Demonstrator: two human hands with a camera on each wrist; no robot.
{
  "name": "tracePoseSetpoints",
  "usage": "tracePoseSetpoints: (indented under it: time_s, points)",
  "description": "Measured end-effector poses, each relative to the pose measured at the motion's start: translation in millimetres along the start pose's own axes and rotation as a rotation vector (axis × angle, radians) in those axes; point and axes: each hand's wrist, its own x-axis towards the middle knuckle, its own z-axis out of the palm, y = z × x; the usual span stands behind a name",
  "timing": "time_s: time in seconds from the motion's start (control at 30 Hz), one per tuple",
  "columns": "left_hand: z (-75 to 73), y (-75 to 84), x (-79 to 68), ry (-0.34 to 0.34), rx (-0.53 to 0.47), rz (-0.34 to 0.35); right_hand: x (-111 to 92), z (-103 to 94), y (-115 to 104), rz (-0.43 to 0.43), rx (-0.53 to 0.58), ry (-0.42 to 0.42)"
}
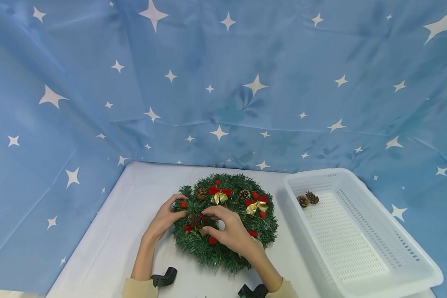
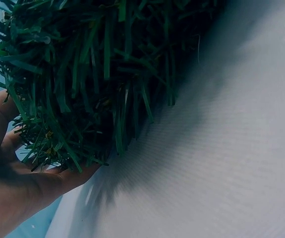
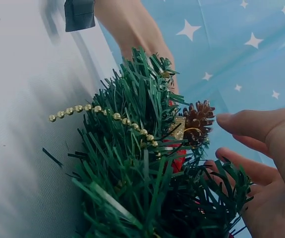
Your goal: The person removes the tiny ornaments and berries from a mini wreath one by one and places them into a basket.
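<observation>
A green tinsel wreath (image 1: 231, 258) lies on the white table, decorated with red and gold bows, red berries and pine cones. At its left side my left hand (image 1: 164, 217) grips the edge, thumb and fingers curved round the greenery; some fingertips are hidden in the left wrist view. Over the wreath's centre-left is my right hand (image 1: 232, 231), thumb and fingers spread apart. Close to its fingertips sits a brown pine cone (image 3: 199, 121) on the wreath, and a small gap shows between them in the right wrist view. A gold bead string (image 3: 97, 109) hangs from the greenery.
A white plastic basket (image 1: 413, 265) stands on the right of the table, with two pine cones (image 1: 307, 199) in its far left corner. Behind the table hangs a blue curtain (image 1: 208, 103) with white stars. Each wrist wears a black device.
</observation>
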Motion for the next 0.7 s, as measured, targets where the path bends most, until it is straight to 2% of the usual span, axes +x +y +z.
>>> tracePoseSetpoints:
  time_s: [0.27,0.53,0.7]
  points:
    - [-1.4,-0.8,1.2,0.002,0.006,0.007,4.3,2.6,-4.3,-0.013,-0.058,0.033]
    - [-0.7,-3.8,1.1,-0.002,0.023,0.007,7.5,9.8,-5.9,-0.016,-0.126,0.002]
    - [0.1,-4.7,1.5,-0.002,0.023,0.012,9.7,12.7,-5.7,-0.056,-0.15,0.002]
